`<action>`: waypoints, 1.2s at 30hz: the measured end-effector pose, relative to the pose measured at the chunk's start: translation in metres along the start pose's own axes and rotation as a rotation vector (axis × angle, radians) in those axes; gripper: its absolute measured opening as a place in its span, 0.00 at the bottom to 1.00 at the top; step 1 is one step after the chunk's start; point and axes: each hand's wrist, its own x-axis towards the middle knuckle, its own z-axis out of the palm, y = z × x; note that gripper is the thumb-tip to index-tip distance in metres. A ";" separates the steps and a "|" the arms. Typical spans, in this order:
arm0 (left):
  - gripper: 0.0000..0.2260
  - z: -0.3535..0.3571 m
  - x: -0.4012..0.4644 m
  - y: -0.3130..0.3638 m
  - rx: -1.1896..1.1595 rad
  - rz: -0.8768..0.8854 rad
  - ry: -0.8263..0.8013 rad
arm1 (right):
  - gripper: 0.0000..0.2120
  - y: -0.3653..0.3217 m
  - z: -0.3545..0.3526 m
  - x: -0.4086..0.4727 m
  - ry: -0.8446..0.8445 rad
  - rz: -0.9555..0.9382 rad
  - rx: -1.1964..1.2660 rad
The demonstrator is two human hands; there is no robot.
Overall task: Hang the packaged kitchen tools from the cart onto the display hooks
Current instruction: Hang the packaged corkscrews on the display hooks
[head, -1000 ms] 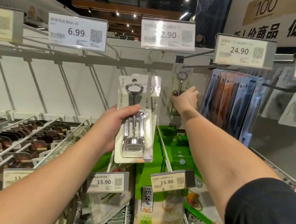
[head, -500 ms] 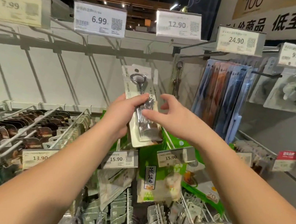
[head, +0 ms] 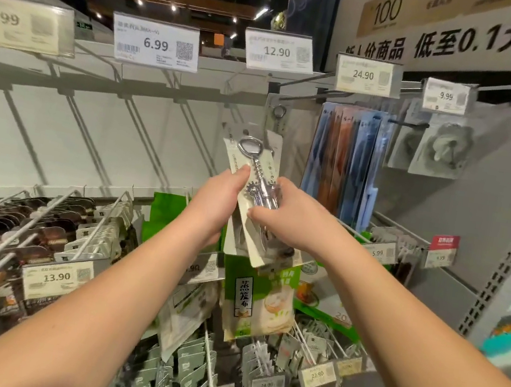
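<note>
While the left hand [head: 212,206] grips its left edge and the right hand [head: 290,218] pinches its right side, the corkscrew pack [head: 248,189], a silver tool on a pale card, tilts just below the hook [head: 300,82] under the 12.90 tag [head: 278,51]. Half a second ago the right hand only reached toward it; now it holds it. One hung corkscrew [head: 280,114] sits on that hook, blue packs [head: 348,161] beside.

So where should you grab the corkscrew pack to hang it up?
Probably by the flat card edges of the corkscrew pack, low down, one from each side, as the left hand and right hand do. The corkscrew bulges in the middle, and the top must stay free for the hook.
</note>
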 end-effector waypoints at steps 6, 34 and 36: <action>0.30 0.011 -0.009 0.004 0.128 0.065 -0.013 | 0.16 0.012 -0.006 -0.013 0.182 0.036 0.205; 0.08 -0.002 0.026 -0.007 -0.105 0.154 0.137 | 0.34 0.071 -0.032 0.033 0.643 0.050 0.211; 0.08 -0.003 0.028 -0.007 -0.124 0.148 0.142 | 0.28 0.073 -0.031 0.043 0.653 0.046 0.197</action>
